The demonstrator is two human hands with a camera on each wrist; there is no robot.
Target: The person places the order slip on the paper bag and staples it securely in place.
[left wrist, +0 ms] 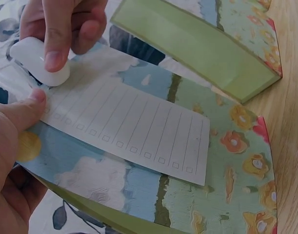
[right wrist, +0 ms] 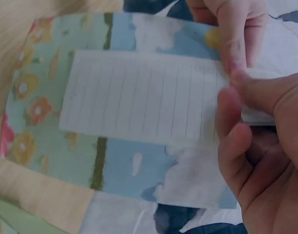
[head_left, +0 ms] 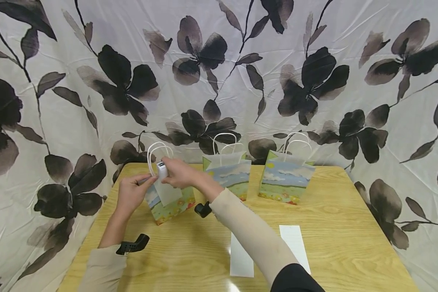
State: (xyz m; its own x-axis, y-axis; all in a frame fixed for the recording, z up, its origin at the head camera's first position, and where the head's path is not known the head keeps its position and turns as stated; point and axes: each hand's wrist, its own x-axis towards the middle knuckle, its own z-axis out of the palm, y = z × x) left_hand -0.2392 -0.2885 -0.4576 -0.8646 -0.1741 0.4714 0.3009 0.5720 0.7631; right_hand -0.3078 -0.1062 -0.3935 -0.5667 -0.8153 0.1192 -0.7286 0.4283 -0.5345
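Observation:
A paper gift bag (head_left: 188,198) with a painted sky and flowers stands tilted at the table's left. Against its front lies a lined paper slip (left wrist: 139,129) with small checkboxes. My left hand (head_left: 130,191) pinches the slip and the bag's top edge between thumb and fingers. In my right hand (head_left: 180,172) I grip a small white stapler (left wrist: 39,61), which sits at the top end of the slip, over the bag's rim. The right wrist view shows my right fingers curled there, largely covering the stapler.
Two matching bags, a middle one (head_left: 237,184) and a right one (head_left: 285,180), stand along the back of the wooden table (head_left: 350,227). Two more paper slips lie near the front, one left (head_left: 241,259) and one right (head_left: 293,243). A floral curtain (head_left: 255,109) hangs behind.

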